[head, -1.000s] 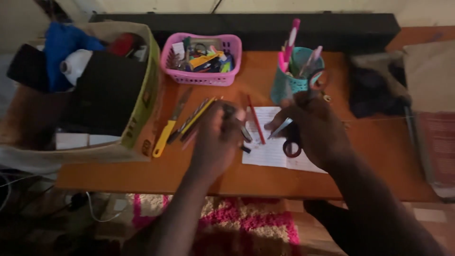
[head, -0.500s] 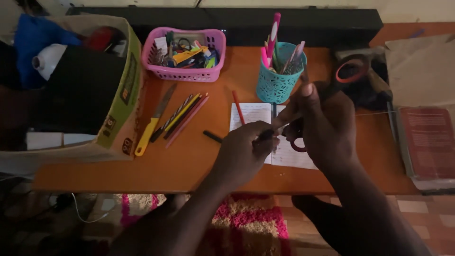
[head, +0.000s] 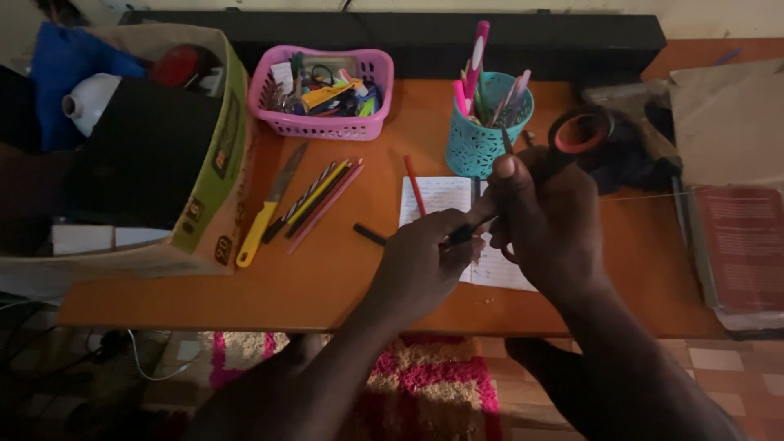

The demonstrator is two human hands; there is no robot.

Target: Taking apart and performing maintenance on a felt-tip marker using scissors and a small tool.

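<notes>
On the orange wooden worktop (head: 343, 269), a white lined notebook page (head: 445, 196) lies under both hands. The right hand (head: 547, 224) grips red-handled scissors (head: 576, 135), blade against a dark pencil (head: 459, 233) pinched in the left hand (head: 420, 265); the sharpening looks unfinished, with loose pencils (head: 318, 200) untouched.

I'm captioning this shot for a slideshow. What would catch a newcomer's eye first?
Most striking are the two hands at the middle of the orange desk: the right hand grips scissors with black and red handles, and the left hand holds a dark pencil-like stick at them above a small notebook. Behind stand a teal pen cup and a pink basket of small supplies.
</notes>
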